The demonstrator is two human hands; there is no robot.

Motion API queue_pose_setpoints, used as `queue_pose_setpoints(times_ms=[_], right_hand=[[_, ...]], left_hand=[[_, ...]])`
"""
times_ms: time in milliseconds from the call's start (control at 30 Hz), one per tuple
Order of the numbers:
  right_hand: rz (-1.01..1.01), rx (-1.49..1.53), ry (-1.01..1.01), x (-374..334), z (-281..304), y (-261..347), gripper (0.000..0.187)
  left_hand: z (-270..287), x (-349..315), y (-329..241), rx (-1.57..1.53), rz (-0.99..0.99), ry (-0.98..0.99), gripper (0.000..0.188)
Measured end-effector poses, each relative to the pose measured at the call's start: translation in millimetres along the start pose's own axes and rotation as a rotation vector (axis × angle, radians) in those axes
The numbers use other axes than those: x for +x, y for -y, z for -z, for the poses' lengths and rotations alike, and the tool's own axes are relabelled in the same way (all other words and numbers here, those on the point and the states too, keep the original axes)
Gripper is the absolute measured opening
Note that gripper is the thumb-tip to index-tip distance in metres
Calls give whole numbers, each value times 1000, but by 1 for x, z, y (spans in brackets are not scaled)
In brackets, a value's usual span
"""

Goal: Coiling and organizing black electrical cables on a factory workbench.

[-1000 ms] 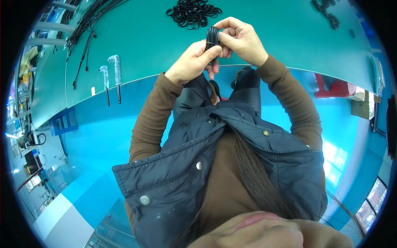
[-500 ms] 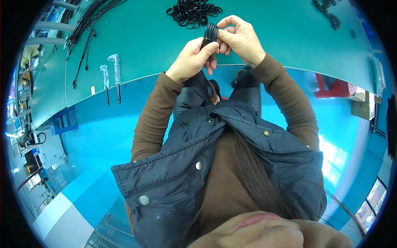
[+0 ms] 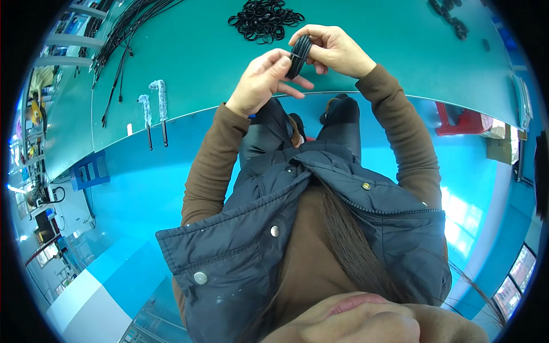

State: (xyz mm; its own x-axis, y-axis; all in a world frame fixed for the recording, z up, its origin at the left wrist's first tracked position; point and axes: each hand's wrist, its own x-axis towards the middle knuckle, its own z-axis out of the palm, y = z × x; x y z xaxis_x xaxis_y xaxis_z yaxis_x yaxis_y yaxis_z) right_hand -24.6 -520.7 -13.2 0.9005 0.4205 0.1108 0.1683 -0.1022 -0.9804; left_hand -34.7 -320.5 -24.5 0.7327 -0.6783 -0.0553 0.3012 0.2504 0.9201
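Observation:
A bundle of coiled black cable [image 3: 299, 56] is held upright just above the near edge of the green table, with a thin tie around its middle. My right hand [image 3: 334, 50] grips it from the right, index finger curled over the top and thumb at its side. From the left, my left hand [image 3: 264, 80] meets the bundle with thumb and index finger pinched at its left edge, near the tie. The other left fingers stretch out below the coil. What lies between the left fingertips is too small to make out.
On the green table [image 3: 200, 57], a pile of black loops [image 3: 266, 22] lies beyond my hands. Long black cables [image 3: 121, 46] spread at the far left. Two plastic-wrapped tools [image 3: 162, 106] with dark shafts overhang the near edge. Dark small parts [image 3: 452, 20] lie far right; a red stool [image 3: 454, 121] stands below.
The bundle has tilted and shifted slightly right. My left hand has loosened from around it to its left edge, its lower fingers spreading, while my right hand has moved right with it.

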Motion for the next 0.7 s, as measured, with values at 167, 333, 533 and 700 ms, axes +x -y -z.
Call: queue_pose_setpoints(times_ms=[167,333,533,700], right_hand=[[-80,-40,-55,-3,2,-9,20],[-112,-53,-52,-5,0,-1,22],[-121,-81,-62,-6,-3,-3,21],[-89,-160,-86,-5,-4,-8,21]], left_hand=[[12,-2,4,76,-96,-81,19],[18,1,3,-32,-19,-37,14],[13,3,7,-63,7,-82,13],[3,3,4,-183,49,-164,14]])
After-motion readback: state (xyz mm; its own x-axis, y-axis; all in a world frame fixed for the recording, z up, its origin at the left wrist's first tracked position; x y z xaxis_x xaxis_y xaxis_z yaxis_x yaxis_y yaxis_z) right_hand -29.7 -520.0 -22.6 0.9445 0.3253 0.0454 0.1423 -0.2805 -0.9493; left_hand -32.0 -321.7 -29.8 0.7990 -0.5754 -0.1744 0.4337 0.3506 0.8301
